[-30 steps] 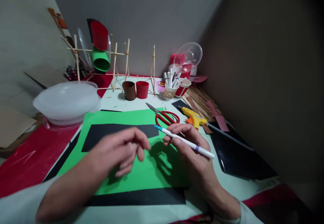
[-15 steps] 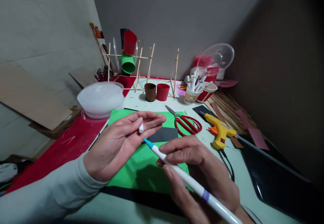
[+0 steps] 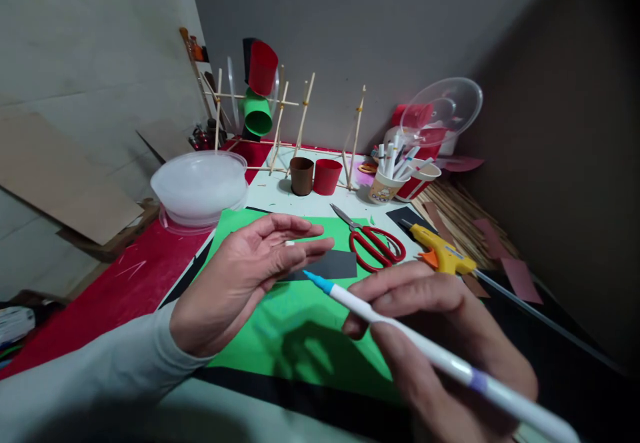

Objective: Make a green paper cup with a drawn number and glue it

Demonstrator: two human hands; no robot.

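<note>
My right hand (image 3: 440,336) grips a white marker (image 3: 430,353) with a bright blue tip and a purple band; the tip points up and to the left. Between the thumb and fingers of my left hand (image 3: 250,269) sits a small white pen cap (image 3: 290,243), mostly hidden by the thumb. The marker's tip is close to my left fingers, apart from the cap. Under both hands lies a green sheet (image 3: 260,323), with a dark grey paper strip (image 3: 335,265) on it. Red-handled scissors (image 3: 373,241) rest on the sheet's right part.
A yellow glue gun (image 3: 443,248) lies to the right. Behind stand a brown paper cup (image 3: 302,176), a red paper cup (image 3: 327,177), a cup of markers (image 3: 385,188) and a stick frame (image 3: 305,116). At left is a clear plastic bowl (image 3: 200,183).
My right hand with the marker has moved right and nearer, drawing its tip away from my left palm. My left hand has turned, so its thumb now covers most of the cap.
</note>
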